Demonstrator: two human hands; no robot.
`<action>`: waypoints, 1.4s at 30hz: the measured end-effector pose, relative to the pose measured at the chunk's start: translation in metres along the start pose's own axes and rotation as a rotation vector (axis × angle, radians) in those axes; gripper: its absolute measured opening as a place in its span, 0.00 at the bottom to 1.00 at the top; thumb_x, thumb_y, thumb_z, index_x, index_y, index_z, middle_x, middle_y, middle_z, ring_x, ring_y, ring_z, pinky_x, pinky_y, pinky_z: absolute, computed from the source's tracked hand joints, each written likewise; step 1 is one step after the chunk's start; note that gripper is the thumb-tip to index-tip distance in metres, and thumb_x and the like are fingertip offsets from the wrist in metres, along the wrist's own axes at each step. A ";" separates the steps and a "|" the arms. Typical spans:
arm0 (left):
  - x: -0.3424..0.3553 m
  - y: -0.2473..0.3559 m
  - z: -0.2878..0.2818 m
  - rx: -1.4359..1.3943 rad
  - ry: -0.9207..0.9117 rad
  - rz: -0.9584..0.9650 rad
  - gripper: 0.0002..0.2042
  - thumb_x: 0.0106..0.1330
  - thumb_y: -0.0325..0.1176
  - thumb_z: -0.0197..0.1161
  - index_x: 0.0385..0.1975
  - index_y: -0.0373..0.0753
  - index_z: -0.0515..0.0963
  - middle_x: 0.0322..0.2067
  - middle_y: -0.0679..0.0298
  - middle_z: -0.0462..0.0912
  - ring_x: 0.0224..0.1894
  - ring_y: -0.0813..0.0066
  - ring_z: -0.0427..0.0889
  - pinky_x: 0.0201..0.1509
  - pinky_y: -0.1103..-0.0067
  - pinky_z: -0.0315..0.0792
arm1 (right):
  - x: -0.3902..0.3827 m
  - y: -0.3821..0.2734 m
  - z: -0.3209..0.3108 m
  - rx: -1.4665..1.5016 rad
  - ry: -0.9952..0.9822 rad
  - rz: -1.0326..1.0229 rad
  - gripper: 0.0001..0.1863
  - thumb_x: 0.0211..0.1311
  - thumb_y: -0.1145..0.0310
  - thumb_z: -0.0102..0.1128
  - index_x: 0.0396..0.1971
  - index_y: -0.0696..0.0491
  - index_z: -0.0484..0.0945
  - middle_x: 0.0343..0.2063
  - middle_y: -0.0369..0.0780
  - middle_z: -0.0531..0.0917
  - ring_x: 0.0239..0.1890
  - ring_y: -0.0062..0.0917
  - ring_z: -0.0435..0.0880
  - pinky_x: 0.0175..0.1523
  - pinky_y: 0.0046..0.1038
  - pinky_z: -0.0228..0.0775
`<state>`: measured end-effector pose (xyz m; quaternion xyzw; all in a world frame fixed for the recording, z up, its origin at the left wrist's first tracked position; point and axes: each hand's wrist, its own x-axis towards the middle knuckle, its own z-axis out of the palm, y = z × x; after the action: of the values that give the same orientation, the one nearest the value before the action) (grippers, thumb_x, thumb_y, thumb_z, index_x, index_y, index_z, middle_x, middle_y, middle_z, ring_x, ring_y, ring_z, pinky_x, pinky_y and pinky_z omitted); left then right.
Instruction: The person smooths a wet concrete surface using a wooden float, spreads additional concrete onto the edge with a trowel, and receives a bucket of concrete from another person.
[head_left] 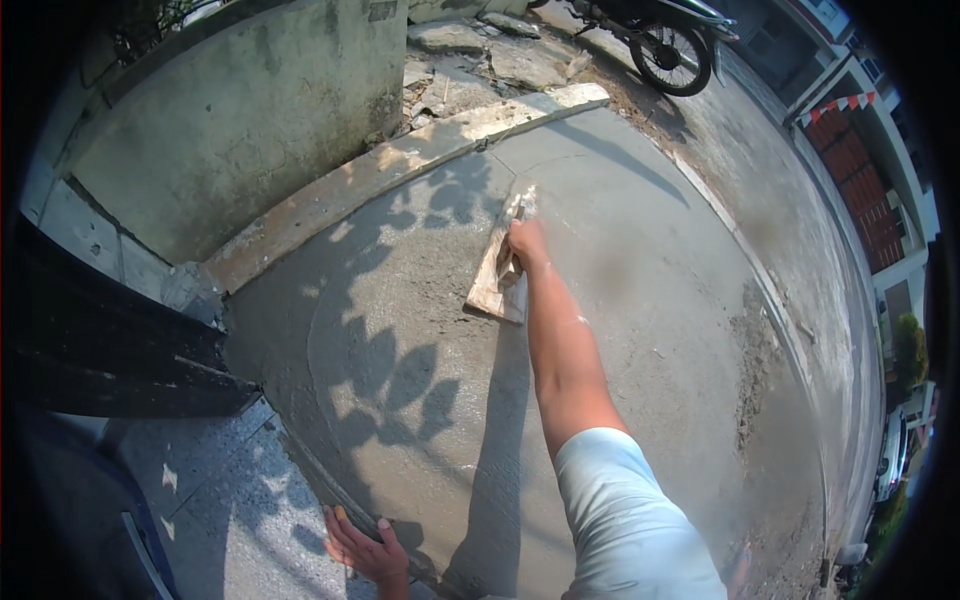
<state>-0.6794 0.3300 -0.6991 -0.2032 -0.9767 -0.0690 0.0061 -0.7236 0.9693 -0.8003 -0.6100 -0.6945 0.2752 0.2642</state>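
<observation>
My right hand (528, 243) is closed round the handle of a wooden float (492, 286), a flat board for smoothing concrete. The arm is stretched far forward, and the float lies on a slab of wet grey concrete (640, 370). Around the float the surface is partly smooth, with a rougher, grainy patch to its left. My left hand (370, 550) rests at the lower left, fingers spread, on a speckled tiled step (260, 490) beside the slab's near edge. Nothing shows in its grasp. Leaf shadows and the shadow of my arm fall across the concrete.
A long board (400, 160) borders the slab's far left side, below a stained wall (250, 130). Along the right runs a thin edging strip (745, 245), with the road (800, 240) beyond. A motorcycle (672, 55) stands at the top. A dark panel (120, 350) juts in at left.
</observation>
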 end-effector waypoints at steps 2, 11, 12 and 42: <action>-0.001 0.000 0.001 -0.032 0.016 0.002 0.37 0.72 0.60 0.38 0.65 0.30 0.62 0.69 0.52 0.60 0.71 0.56 0.59 0.73 0.53 0.43 | -0.018 -0.040 0.007 0.069 -0.145 0.025 0.28 0.62 0.61 0.57 0.49 0.73 0.68 0.36 0.62 0.83 0.37 0.51 0.85 0.44 0.43 0.77; -0.003 -0.001 0.001 -0.025 0.020 0.001 0.36 0.72 0.59 0.39 0.66 0.30 0.61 0.69 0.52 0.60 0.71 0.56 0.59 0.73 0.53 0.43 | -0.157 -0.109 -0.053 -0.225 -0.761 -0.642 0.23 0.65 0.62 0.54 0.48 0.68 0.63 0.36 0.65 0.81 0.45 0.60 0.80 0.53 0.50 0.73; -0.003 -0.001 0.002 0.004 0.012 -0.002 0.35 0.72 0.58 0.39 0.66 0.32 0.60 0.70 0.55 0.60 0.72 0.57 0.58 0.73 0.53 0.43 | -0.162 -0.109 -0.058 -0.258 -0.772 -0.644 0.21 0.65 0.63 0.54 0.45 0.66 0.64 0.35 0.64 0.81 0.43 0.60 0.81 0.52 0.51 0.73; -0.009 -0.005 0.017 -0.004 0.110 0.050 0.34 0.73 0.59 0.39 0.68 0.36 0.59 0.69 0.54 0.61 0.70 0.54 0.61 0.72 0.54 0.47 | -0.041 0.208 -0.269 -0.579 0.009 0.238 0.23 0.62 0.65 0.56 0.51 0.66 0.66 0.46 0.61 0.81 0.51 0.53 0.81 0.55 0.43 0.76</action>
<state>-0.6731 0.3248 -0.7169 -0.2233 -0.9694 -0.0819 0.0610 -0.3839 0.9661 -0.7576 -0.7381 -0.6666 0.0921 0.0486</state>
